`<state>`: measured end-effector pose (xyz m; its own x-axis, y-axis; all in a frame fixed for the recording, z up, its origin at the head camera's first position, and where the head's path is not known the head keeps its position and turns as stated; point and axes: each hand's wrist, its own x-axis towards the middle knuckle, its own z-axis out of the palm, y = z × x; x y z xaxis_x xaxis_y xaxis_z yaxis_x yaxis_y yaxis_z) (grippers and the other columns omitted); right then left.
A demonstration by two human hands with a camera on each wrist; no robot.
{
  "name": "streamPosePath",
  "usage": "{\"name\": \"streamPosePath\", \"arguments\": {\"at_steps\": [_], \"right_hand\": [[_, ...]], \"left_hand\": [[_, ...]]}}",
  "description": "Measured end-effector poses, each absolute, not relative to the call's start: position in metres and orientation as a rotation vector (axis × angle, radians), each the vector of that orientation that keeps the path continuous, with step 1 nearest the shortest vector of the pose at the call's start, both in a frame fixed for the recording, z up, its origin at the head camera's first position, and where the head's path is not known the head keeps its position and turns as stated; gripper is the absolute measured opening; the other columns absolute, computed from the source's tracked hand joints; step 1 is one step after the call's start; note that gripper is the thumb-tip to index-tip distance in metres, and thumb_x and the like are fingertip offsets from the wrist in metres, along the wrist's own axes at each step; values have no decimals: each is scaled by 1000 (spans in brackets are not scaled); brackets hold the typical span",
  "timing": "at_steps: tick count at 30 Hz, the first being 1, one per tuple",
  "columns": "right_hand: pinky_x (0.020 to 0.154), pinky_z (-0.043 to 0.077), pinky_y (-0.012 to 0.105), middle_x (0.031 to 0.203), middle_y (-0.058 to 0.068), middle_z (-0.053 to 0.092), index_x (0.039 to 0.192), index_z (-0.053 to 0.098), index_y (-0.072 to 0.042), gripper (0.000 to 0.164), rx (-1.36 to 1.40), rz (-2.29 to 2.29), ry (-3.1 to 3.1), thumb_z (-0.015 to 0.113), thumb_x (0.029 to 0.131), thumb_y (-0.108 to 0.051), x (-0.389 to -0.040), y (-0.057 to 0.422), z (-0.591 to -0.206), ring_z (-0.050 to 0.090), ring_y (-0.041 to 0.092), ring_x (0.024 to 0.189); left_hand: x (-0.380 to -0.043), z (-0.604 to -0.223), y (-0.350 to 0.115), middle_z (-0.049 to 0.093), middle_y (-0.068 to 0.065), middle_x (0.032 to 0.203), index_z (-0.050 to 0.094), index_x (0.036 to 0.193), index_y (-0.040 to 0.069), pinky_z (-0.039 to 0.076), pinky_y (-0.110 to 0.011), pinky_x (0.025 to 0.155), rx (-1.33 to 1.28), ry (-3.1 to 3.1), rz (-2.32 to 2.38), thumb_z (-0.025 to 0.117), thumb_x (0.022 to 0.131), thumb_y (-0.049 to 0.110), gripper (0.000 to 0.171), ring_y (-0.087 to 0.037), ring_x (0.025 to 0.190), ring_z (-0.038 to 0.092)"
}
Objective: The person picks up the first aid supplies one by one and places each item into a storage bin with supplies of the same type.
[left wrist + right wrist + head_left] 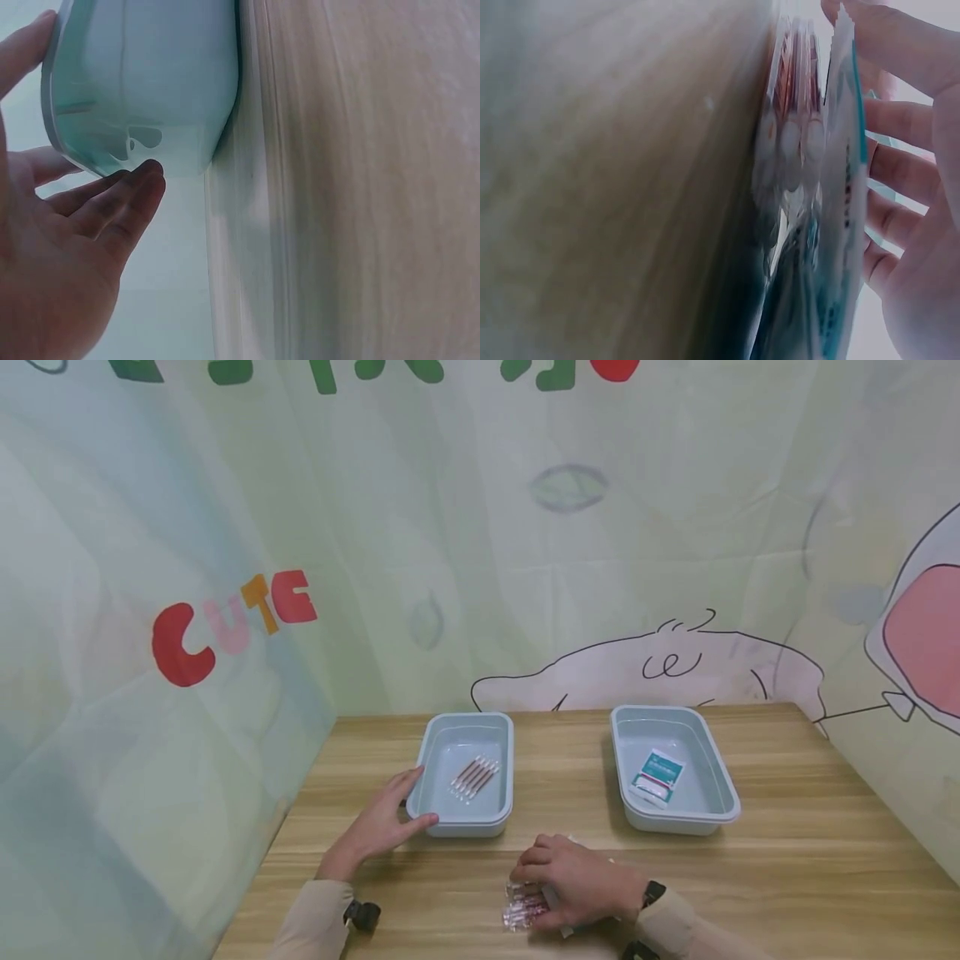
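My left hand touches the left pale blue bin, thumb at its front rim and fingers along its outer side. In the left wrist view, those fingers lie loosely against the bin wall. Inside it is a clear packet of cotton swabs with brown sticks. My right hand is low over the table, fingers and thumb curled about another clear packet of swabs. A white and teal printed packet lies against these swabs under my palm, mostly hidden in the head view.
To the right stands a second pale blue bin with a teal and white packet inside. Both bins are on the wood-grain table, near its back edge. A printed cloth hangs behind and along the sides.
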<state>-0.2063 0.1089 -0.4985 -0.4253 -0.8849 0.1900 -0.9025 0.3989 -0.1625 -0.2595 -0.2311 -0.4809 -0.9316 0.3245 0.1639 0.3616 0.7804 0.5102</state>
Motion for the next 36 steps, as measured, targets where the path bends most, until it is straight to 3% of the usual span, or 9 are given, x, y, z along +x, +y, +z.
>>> {"name": "streamPosePath", "arguments": {"at_steps": [9, 19, 27, 36], "right_hand": [[81, 45, 19, 111, -12, 63, 118, 67, -24, 57, 1638, 310, -2499, 67, 80, -66, -206, 106, -503, 51, 4, 98], [74, 38, 14, 103, -16, 63, 108, 69, -28, 47, 1668, 286, -2524, 70, 78, -63, -205, 105, -504, 51, 1, 93], [71, 38, 14, 101, -15, 63, 104, 70, -27, 39, 1656, 205, -2481, 76, 75, -53, -207, 105, -506, 52, 3, 92], [67, 37, 11, 86, -19, 60, 97, 72, -30, 18, 1671, 287, -2463, 76, 81, -36, -208, 104, -509, 48, -1, 82]], "left_hand": [[-259, -482, -231, 39, -22, 150, 33, 151, 6, 35, -62, 108, -552, -2905, -855, 70, 84, 50, 88, -43, 136, 40], [-258, -481, -230, 37, -23, 151, 31, 152, 6, 34, -62, 109, -538, -2925, -865, 69, 85, 48, 87, -44, 137, 39], [-259, -482, -231, 39, -22, 150, 32, 152, 7, 36, -62, 108, -547, -2926, -835, 69, 85, 49, 88, -43, 135, 40], [-260, -483, -231, 40, -23, 149, 32, 151, 6, 37, -62, 108, -552, -2916, -820, 69, 85, 49, 88, -44, 134, 42]]}}
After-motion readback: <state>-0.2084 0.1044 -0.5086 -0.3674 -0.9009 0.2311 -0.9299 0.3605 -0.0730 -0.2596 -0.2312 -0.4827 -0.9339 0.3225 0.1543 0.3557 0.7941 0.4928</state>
